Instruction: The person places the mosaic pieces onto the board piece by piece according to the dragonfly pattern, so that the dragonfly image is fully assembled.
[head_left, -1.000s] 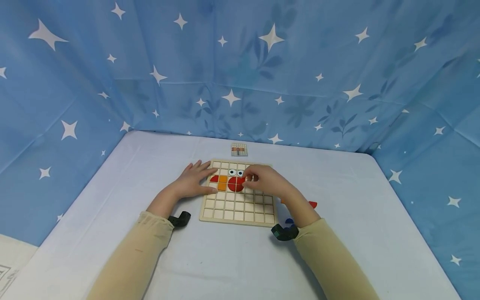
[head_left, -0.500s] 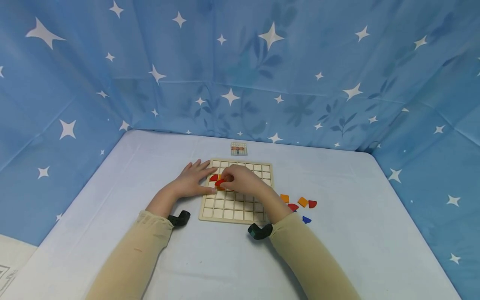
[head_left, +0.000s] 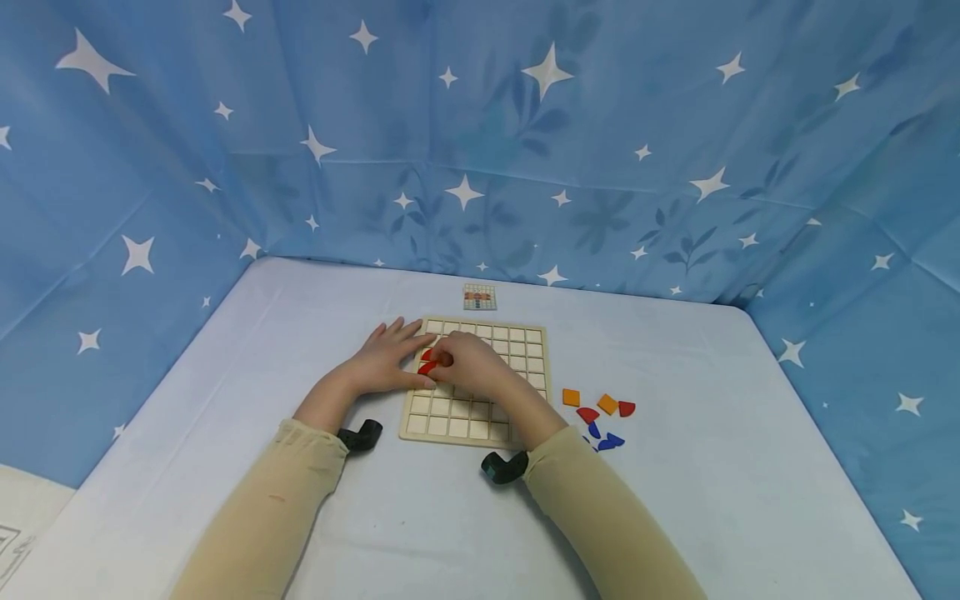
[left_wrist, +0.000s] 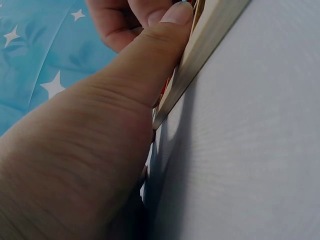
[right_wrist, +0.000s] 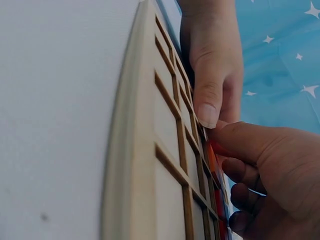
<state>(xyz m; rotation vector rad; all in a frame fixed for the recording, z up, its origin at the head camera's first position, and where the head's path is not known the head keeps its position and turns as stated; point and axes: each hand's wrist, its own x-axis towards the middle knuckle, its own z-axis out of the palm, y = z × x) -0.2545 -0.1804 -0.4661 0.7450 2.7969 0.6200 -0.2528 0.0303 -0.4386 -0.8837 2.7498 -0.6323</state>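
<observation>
A wooden grid board (head_left: pixel 468 429) lies on the white table. My left hand (head_left: pixel 384 360) rests with spread, straight fingers along its left edge, thumb on the rim. Bent over the board's upper left part, my right hand (head_left: pixel 476 367) pinches a red quarter-circle tile (head_left: pixel 426 367) between thumb and fingers, right beside the left thumb. Just above it, another red tile (head_left: pixel 427 354) sits in a cell near the left rim. In the right wrist view, the right hand (right_wrist: pixel 280 165) meets the left thumb (right_wrist: pixel 207 102) at the board's surface. The right hand covers the board's other placed tiles in the head view.
Right of the board lie loose tiles: an orange square (head_left: pixel 571 397), another orange square (head_left: pixel 607 404), a red quarter-circle (head_left: pixel 588 415), a second red one (head_left: pixel 627 408) and several blue pieces (head_left: pixel 615 440). A small pattern card (head_left: pixel 480 297) lies behind the board. A blue star-patterned curtain (head_left: pixel 465 125) surrounds the table.
My right hand has moved left across the board with the red quarter-circle tile, from beside the red circle to the left edge. The left hand has stayed in place.
</observation>
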